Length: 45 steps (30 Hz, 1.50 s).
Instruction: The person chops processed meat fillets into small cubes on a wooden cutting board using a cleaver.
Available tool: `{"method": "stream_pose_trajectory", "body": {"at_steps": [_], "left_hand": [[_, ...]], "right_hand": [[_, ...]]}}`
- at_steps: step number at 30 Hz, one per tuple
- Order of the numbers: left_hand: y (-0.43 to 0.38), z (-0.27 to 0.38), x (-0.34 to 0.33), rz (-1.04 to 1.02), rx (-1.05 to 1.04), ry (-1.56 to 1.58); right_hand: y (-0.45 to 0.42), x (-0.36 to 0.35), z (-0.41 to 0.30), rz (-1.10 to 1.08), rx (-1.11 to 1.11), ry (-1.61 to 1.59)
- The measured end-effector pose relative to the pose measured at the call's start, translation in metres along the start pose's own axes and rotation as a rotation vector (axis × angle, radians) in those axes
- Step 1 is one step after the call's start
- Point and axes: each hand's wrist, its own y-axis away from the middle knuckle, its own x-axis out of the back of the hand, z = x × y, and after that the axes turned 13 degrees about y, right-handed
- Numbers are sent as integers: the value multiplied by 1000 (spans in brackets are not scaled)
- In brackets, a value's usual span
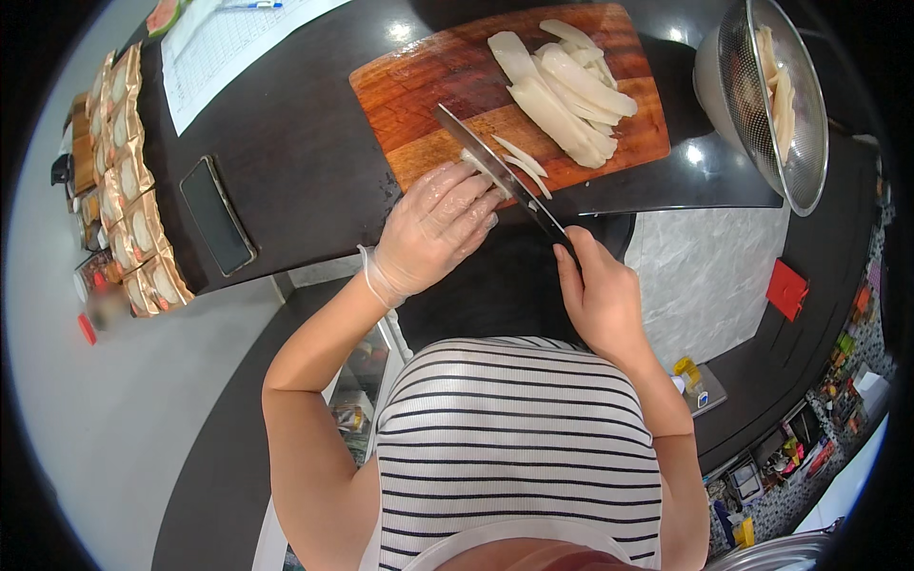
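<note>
My right hand [600, 292] grips the black handle of a kitchen knife [485, 155], its blade angled up and left across the front edge of a wooden cutting board [421, 93]. In a clear disposable glove, my left hand [446, 221] presses a pale vegetable piece [471, 158] against the board, fingertips close beside the blade. Most of that piece is hidden under the fingers and knife. Thin cut strips [527, 164] lie just right of the blade. Farther right on the board is a pile of long pale slices [568, 100], their exact kind unclear.
A metal strainer [807, 171] holding pale pieces stands at the right. On the left of the dark counter are a smartphone [218, 214], printed sheets [214, 64] with a pen [250, 6], and a row of gold packets [136, 185]. A watermelon piece [164, 16] is at upper left.
</note>
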Motion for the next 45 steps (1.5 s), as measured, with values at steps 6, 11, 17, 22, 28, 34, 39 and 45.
{"method": "stream_pose_trajectory", "body": {"at_steps": [6,11,17,22,28,34,39,45], "left_hand": [[1,0,0,-1,-2,-13],[0,0,0,1,-5,-10],[-1,-1,-2,13,-3,-17],[-1,-2,0,-14,-7,-25],[-3,-3,0,-6,-11,-15],[-3,-3,1,-16,-1,-8],[-2,-4,-2,-4,-3,7],[-1,-6,-2,6,0,-5]], "right_hand": [[0,-2,1,18,23,52],[1,-5,2,40,31,57],[-1,-8,2,54,39,107],[-1,-5,2,22,57,144],[-2,-4,0,10,60,151],[-3,-3,-3,-22,35,165],[-11,-8,-5,-37,56,176],[-26,-15,-8,-58,57,149]]}}
